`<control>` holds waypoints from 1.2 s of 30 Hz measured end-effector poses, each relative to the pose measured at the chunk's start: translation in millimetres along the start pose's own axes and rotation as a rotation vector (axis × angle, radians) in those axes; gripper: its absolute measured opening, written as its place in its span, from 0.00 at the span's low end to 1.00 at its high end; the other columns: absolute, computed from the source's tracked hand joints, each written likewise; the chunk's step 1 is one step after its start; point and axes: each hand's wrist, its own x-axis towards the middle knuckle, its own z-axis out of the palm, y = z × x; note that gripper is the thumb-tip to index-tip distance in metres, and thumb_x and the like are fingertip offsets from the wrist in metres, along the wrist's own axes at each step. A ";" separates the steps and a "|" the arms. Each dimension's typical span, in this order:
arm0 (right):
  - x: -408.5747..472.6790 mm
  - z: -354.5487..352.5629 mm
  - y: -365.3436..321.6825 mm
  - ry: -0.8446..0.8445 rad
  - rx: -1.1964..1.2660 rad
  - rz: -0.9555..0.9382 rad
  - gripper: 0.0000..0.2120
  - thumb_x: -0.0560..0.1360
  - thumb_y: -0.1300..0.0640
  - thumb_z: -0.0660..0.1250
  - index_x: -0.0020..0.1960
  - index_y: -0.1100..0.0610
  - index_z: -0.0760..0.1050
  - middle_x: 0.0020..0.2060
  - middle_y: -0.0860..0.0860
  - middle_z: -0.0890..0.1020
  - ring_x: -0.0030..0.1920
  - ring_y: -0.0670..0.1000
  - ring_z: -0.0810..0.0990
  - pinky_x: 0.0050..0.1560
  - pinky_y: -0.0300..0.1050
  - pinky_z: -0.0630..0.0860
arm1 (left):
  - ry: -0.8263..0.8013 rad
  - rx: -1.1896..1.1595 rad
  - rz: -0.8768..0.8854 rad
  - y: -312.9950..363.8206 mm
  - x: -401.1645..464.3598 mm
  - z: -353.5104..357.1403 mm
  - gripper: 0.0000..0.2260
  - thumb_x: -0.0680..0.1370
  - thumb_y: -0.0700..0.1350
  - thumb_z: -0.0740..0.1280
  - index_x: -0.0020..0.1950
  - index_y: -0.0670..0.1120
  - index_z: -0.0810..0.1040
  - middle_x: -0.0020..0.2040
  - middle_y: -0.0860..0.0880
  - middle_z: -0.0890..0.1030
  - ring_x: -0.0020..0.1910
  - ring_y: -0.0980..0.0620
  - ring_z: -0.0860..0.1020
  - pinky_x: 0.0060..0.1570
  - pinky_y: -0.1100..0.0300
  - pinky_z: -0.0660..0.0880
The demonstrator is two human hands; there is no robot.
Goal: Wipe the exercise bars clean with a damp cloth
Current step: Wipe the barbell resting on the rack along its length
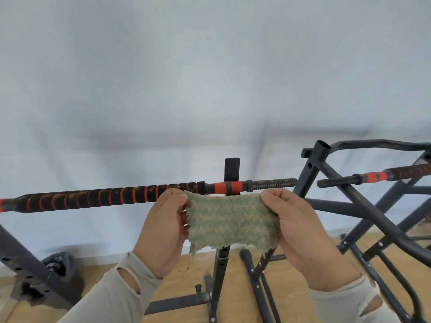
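A frayed green cloth is stretched flat between both hands, held just in front of and slightly below the long bar, a black bar with red spiral wrapping and a threaded end, resting across an upright stand. The left hand pinches the cloth's left edge; the right hand grips its right edge. A second bar lies on a dark metal frame to the right, above the wooden floor.

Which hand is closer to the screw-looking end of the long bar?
Right. The right hand grips the cloth just below the threaded end; the left hand sits farther along, under the striped grip.
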 end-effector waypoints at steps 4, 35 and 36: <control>-10.5 15.1 -0.3 0.112 -0.198 -0.070 0.06 0.80 0.52 0.70 0.47 0.52 0.83 0.42 0.52 0.86 0.37 0.47 0.85 0.33 0.42 0.80 | 0.093 0.364 0.214 11.4 -12.9 -3.7 0.10 0.82 0.42 0.59 0.40 0.44 0.70 0.37 0.45 0.72 0.35 0.48 0.71 0.32 0.51 0.72; -10.1 -14.8 7.6 -0.525 0.222 0.038 0.34 0.71 0.49 0.80 0.67 0.70 0.75 0.64 0.70 0.78 0.65 0.69 0.78 0.65 0.63 0.75 | -0.578 0.651 0.246 34.5 -6.9 36.7 0.05 0.72 0.49 0.75 0.45 0.50 0.85 0.40 0.51 0.84 0.37 0.57 0.81 0.39 0.67 0.76; -7.2 -17.5 8.5 -0.539 0.266 0.036 0.32 0.73 0.52 0.79 0.67 0.71 0.75 0.65 0.70 0.77 0.66 0.69 0.77 0.66 0.64 0.74 | -0.551 0.667 0.269 33.4 -4.0 42.2 0.05 0.72 0.50 0.75 0.45 0.50 0.85 0.40 0.50 0.84 0.37 0.56 0.81 0.39 0.68 0.75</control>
